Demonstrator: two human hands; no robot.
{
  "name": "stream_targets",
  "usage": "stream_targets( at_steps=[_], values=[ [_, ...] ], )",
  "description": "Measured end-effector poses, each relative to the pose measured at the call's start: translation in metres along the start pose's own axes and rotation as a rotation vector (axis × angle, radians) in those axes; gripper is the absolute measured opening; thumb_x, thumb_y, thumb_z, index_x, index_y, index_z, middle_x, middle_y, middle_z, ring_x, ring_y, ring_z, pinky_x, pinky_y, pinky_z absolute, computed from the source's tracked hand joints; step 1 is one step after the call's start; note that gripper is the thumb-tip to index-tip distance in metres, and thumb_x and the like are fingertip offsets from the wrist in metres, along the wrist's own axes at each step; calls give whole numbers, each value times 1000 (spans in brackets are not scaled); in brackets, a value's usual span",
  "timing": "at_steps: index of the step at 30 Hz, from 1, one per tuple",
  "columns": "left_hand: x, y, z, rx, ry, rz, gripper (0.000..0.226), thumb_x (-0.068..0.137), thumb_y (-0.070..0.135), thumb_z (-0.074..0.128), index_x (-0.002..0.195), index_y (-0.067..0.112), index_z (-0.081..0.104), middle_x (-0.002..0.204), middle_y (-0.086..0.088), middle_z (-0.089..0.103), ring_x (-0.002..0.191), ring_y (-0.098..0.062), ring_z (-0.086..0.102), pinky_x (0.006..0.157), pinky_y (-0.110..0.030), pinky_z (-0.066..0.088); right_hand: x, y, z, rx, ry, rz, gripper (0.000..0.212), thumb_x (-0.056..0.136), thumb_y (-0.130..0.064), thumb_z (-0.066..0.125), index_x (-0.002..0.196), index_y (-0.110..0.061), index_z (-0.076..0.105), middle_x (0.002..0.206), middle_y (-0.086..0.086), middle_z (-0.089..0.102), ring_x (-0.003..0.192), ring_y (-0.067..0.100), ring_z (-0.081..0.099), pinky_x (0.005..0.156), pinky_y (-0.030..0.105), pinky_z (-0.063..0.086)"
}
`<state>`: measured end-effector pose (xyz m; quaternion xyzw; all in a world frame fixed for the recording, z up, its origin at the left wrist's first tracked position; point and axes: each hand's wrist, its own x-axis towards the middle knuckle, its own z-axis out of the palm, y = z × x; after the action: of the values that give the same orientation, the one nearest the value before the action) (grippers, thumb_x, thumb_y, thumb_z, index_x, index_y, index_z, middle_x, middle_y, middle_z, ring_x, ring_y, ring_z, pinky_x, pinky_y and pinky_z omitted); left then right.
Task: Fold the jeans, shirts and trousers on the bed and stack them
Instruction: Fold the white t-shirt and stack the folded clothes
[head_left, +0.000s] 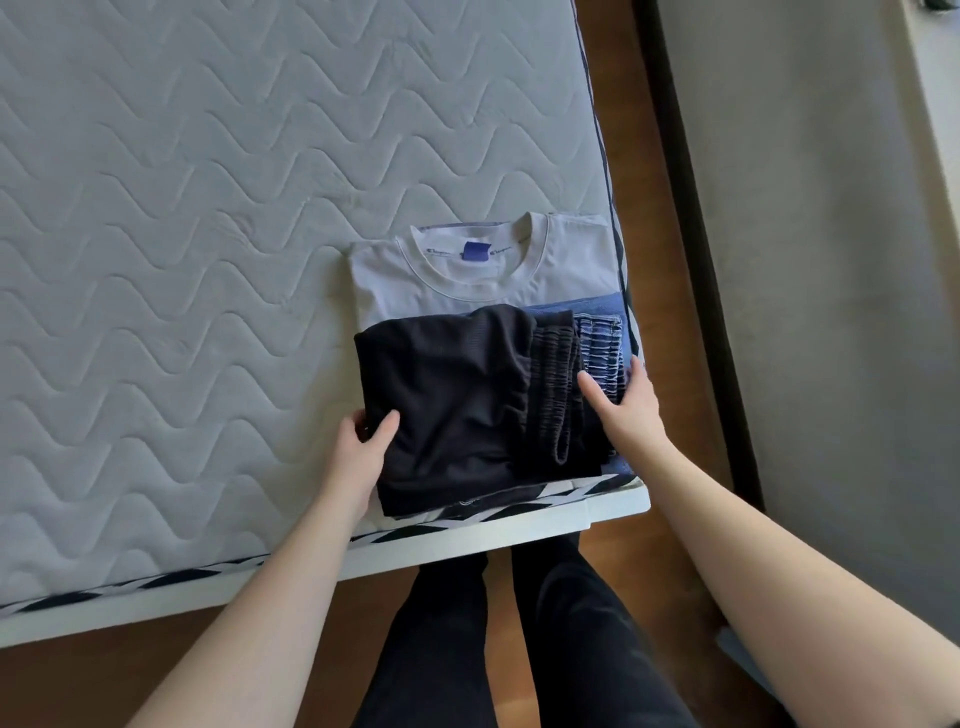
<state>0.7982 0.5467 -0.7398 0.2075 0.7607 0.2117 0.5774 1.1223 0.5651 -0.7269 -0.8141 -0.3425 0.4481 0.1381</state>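
Stacking looks nearly done: the left hand (363, 441) pinches the near-left corner of the folded black mesh trousers (447, 410), topping the folded blue jeans (602, 343) and folded white crew-neck shirt (467, 270). The right hand (626, 408), fingers straight, presses the elastic waistbands. Best squared by nudging edges flush. Pile sits at the grey quilted mattress (182, 234) corner; brown wooden floor (675, 260) beyond.
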Motion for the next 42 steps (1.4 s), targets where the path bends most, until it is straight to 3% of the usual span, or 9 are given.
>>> stream_targets(
  at_steps=[5,10,14,19,26,30,34,38,42],
  values=[
    [4,7,0,-70,-38,14,51,82,28,79,122,17,48,111,6,63,98,-6,62,71,-18,47,13,-12,-6,-80,-1,45,118,64,-76,71,154,-17,22,152,7,37,138,27,40,112,50,36],
    [-7,5,4,-79,-100,112,54,76,23,84,118,26,50,124,2,61,110,-12,62,81,-25,51,8,-11,-10,-19,-14,0,123,57,-81,71,154,-22,22,151,3,32,137,20,39,110,40,36],
    [-19,2,10,25,-102,209,54,69,35,83,110,36,48,131,-1,55,116,-16,58,100,-41,49,6,-14,-11,-28,-121,-34,133,46,-85,71,153,-23,22,153,7,31,141,23,33,114,50,33],
    [-33,-2,27,140,-139,249,42,72,45,78,99,49,46,106,19,64,98,-2,64,86,-33,52,7,-21,2,-235,-97,-18,146,38,-84,74,154,-22,9,157,9,27,145,26,26,114,57,29],
    [-17,6,23,-43,8,-7,62,72,31,85,116,32,42,109,8,65,93,-12,67,75,-31,55,24,-18,0,-26,-100,11,114,42,-51,95,136,-21,38,130,-3,54,119,18,55,103,39,46],
    [-4,26,16,-250,-163,-288,44,74,21,83,114,11,66,101,-7,76,86,-22,74,66,-32,59,34,-23,0,-65,-171,123,100,46,-50,95,124,-17,42,113,-3,59,101,17,59,81,29,46],
    [-6,30,15,-207,-193,-212,40,77,20,80,115,17,67,101,0,76,90,-16,73,70,-28,56,28,-29,-2,-119,-132,112,86,54,-48,93,114,-18,39,98,-10,55,97,18,59,73,28,45],
    [-14,21,11,-116,-205,-95,64,64,34,89,121,27,62,110,8,73,99,-12,70,83,-30,55,5,-28,5,-338,25,-16,78,63,-60,82,115,-18,43,113,-3,53,111,23,55,94,45,46],
    [-17,14,11,-73,-231,-70,81,49,51,91,122,34,60,114,12,71,102,-11,69,86,-34,54,-13,-23,16,-469,194,-159,97,71,-61,77,141,-5,38,147,8,40,140,27,31,117,40,18]
  ],
)
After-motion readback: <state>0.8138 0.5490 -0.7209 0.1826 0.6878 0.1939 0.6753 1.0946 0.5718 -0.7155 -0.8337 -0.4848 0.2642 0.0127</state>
